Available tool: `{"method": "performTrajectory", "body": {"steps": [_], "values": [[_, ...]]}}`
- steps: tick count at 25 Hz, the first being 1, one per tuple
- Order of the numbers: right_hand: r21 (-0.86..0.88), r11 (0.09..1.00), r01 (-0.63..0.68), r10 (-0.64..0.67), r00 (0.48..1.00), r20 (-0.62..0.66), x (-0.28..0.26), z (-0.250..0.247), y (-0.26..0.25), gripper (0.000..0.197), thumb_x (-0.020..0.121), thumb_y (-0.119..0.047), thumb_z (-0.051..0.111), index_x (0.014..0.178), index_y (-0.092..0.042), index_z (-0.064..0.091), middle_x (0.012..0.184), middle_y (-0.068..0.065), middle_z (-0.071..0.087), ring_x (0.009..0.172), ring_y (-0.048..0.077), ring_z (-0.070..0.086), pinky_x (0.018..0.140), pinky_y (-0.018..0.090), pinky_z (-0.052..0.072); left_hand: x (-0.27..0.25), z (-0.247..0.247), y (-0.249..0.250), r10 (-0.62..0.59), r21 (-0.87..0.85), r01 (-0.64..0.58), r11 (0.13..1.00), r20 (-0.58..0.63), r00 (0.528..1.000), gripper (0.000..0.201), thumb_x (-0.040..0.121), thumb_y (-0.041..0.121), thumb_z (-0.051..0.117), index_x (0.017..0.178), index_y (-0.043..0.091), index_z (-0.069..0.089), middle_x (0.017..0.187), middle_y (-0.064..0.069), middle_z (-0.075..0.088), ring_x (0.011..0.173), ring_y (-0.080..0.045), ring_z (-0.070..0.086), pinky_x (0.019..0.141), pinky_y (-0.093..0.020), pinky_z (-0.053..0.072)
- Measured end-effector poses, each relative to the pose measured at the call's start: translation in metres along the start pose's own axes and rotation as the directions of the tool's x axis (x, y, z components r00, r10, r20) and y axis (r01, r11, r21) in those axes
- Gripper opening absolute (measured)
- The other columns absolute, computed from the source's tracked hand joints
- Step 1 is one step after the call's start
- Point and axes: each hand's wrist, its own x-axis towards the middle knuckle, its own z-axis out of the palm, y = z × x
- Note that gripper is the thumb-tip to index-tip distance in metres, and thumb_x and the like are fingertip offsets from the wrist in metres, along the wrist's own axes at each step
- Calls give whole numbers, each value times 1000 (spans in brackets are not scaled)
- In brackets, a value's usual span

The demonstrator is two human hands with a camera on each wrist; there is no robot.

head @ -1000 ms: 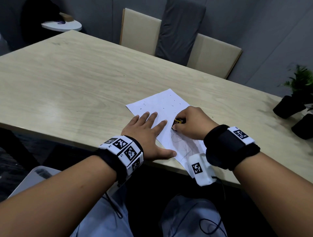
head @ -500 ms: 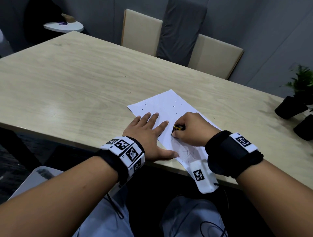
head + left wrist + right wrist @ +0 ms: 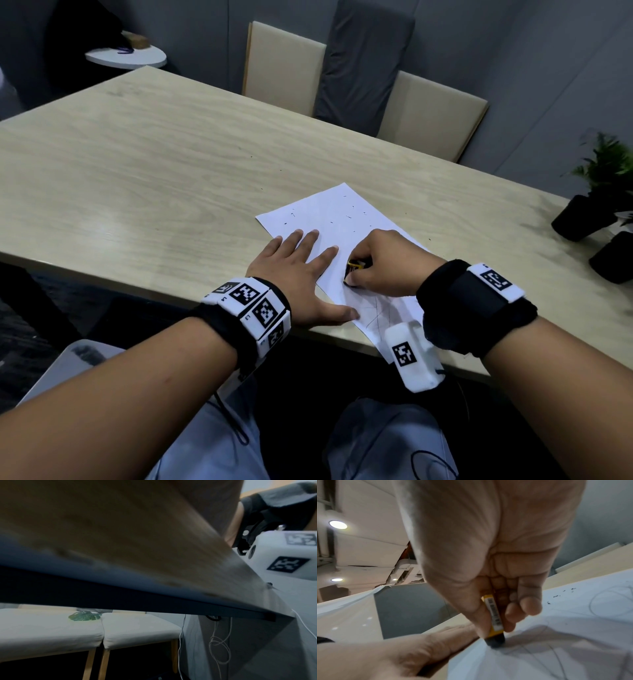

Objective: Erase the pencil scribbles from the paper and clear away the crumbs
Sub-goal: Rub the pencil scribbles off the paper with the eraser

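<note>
A white sheet of paper lies near the front edge of the wooden table, its near corner hanging over the edge. Dark eraser crumbs dot its far half, and pencil scribbles remain on the near part. My left hand lies flat, fingers spread, pressing the sheet's left edge. My right hand grips a black eraser in a yellow sleeve, its tip pressed on the paper over scribble lines.
Two beige chairs with a grey cover stand behind the table. Small black pots with green plants sit at the table's right end. A round white side table stands far left. Cables hang under the table.
My right hand has slid the eraser a short way toward me along the paper. My left hand has stayed flat on the sheet.
</note>
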Motion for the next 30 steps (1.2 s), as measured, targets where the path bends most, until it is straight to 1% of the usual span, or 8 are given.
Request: {"method": "performTrajectory", "body": {"steps": [4,9,11,13,18,23,27,30], "values": [[27,1000,13,-9,991,-130,5,4,-2,21,81,-14,61,73,4,58,63,9,52,59,19,43,55,29,32,1,0,0,-3,1,3,1000,1,1000,112,61,100,22,153,44,-8,163,7,-17,149,-16,-17,120,-41,-9],[-32,999,17,-16,1000,11,1,2,-1,22,79,-19,63,77,3,62,62,9,50,58,17,43,56,30,34,0,0,0,-4,-5,4,1000,-5,1000,112,60,100,23,153,44,-7,163,7,-17,149,-16,-17,120,-40,-9],[-8,1000,15,-16,999,-44,5,1,0,23,80,-19,64,80,4,64,70,18,57,60,17,44,56,30,34,0,0,0,-4,-5,4,1000,-5,1000,113,60,100,22,153,44,-8,163,7,-17,149,-16,-17,120,-40,-9],[9,1000,15,-14,995,-99,6,5,-1,22,81,-17,63,77,5,62,74,20,62,60,19,45,56,30,34,0,0,0,1,-10,-1,1000,-4,1000,114,59,101,23,153,44,-7,163,6,-16,149,-16,-17,120,-40,-10],[11,1000,23,-23,1000,-6,-4,7,-1,20,80,-18,65,76,1,64,73,17,63,59,17,47,56,30,36,0,-1,1,-3,-16,3,1000,-3,1000,117,57,102,24,153,44,-7,163,7,-16,149,-16,-17,120,-41,-10],[28,1000,-2,6,991,-134,0,8,-2,23,82,-15,61,69,3,54,61,9,50,57,19,42,54,30,32,0,-1,0,2,-9,-2,1000,7,1000,116,58,101,23,153,43,-7,163,6,-16,149,-17,-17,120,-41,-10],[-29,999,25,-25,1000,-5,-6,7,-4,21,80,-17,62,77,4,62,67,17,56,59,18,44,56,30,34,0,0,1,-3,-19,3,1000,-8,1000,116,57,101,25,153,44,-6,163,6,-15,149,-16,-16,120,-41,-9],[-6,1000,26,-26,998,-63,-2,3,-3,21,80,-17,63,75,4,61,63,9,52,59,18,43,56,30,34,-1,0,0,0,-17,-1,1000,-12,1000,116,57,101,23,153,43,-6,163,6,-15,149,-16,-16,120,-41,-9]]}}
